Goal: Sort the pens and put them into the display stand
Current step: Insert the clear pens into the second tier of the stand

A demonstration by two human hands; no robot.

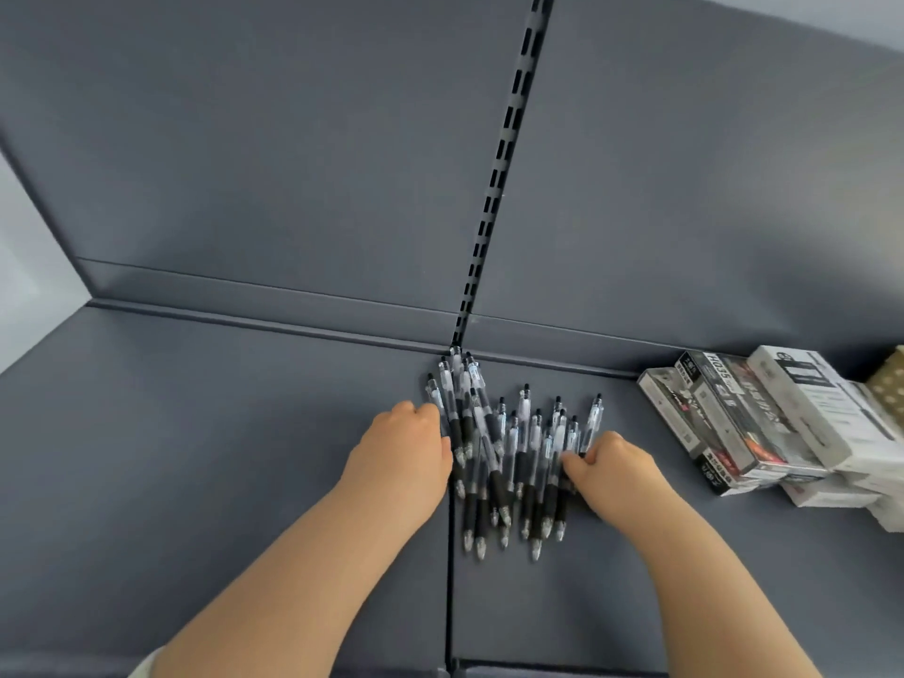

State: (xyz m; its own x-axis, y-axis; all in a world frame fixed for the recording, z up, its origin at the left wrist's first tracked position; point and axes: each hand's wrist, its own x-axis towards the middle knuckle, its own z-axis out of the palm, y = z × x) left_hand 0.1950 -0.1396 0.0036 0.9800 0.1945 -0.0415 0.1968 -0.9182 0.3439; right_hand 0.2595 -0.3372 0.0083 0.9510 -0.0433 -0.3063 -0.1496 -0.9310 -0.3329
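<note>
Pens [508, 447] are heaped at frame centre on the shelf [220, 457]. The heap's left edge is touched by the curled left hand [406, 447], grip unclear; right-edge pens are pinched by the right hand [616, 467].

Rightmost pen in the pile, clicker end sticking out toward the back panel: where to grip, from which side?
Pinch the rightmost pen on its clear upper barrel, below the clicker, coming from the right and above. That end fans out clear of the pile, with bare shelf on its right; its lower half is hidden under the right hand.
</note>
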